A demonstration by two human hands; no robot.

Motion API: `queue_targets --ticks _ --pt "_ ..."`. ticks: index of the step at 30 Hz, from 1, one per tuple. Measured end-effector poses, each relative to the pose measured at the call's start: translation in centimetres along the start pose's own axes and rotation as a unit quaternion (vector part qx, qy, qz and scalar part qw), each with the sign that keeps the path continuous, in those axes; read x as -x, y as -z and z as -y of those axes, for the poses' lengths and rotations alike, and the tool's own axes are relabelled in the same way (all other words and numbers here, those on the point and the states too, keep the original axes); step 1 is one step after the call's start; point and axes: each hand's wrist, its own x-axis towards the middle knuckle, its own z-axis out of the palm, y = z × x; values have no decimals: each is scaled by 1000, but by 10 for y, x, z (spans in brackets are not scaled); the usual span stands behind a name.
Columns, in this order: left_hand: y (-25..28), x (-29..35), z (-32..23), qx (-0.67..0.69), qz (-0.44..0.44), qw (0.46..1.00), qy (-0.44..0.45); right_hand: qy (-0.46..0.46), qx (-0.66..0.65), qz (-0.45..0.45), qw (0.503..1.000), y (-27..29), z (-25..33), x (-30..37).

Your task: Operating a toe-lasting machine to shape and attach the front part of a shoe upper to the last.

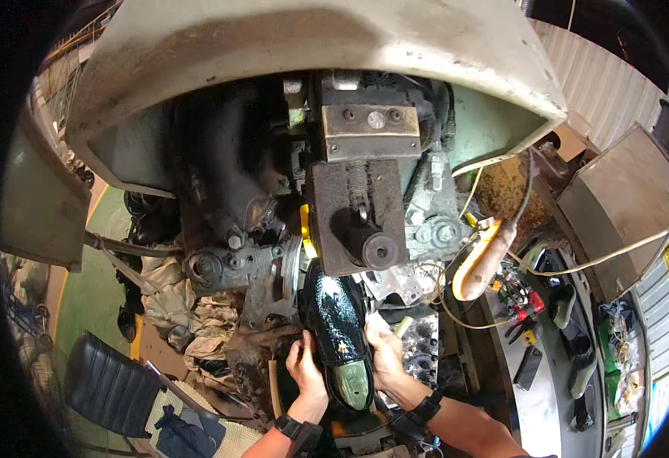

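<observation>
- At the far left, a black ribbed chair back [113, 385] stands on the green floor [104, 294], with dark blue cloth [187, 435] on a pale woven surface just beside it.
- Next, a crumpled heap of pale cloth [209, 336] lies against the machine's left side.
- The left hand [306, 374] is at the left flank of the shoe, near its heel half; the thumb lies along the side and the fingers curl in beside it, their tips partly hidden.
- In the middle, between both hands, is the glossy black shoe [338, 317] on a green last [353, 384]. Its long axis runs away from the person, the toe pointing up toward the machine and the heel end nearer the wrists, leaning slightly right.
- The toe lies just below the dark machine block [357, 217]; whether they touch, I cannot tell.
- The right hand [386, 362] grips the opposite flank, fingers bent against the shoe. Neither hand is clearly nearer; the shoe is pinched between the two.
- Farther right, a lit lamp [483, 263] hangs on a cable.
- At the right, the tabletop [539, 427] carries a dark flat object [528, 368] and red-handled tools [531, 305].
</observation>
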Motion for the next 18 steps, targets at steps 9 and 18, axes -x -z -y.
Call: queue_targets --ticks 9,18 --pt "6 -11 20 30 30 999 7 0 -15 -20 1000 -22 11 1" --pt "-2 12 -7 17 29 998 45 -8 -23 -41 999 -35 18 22"
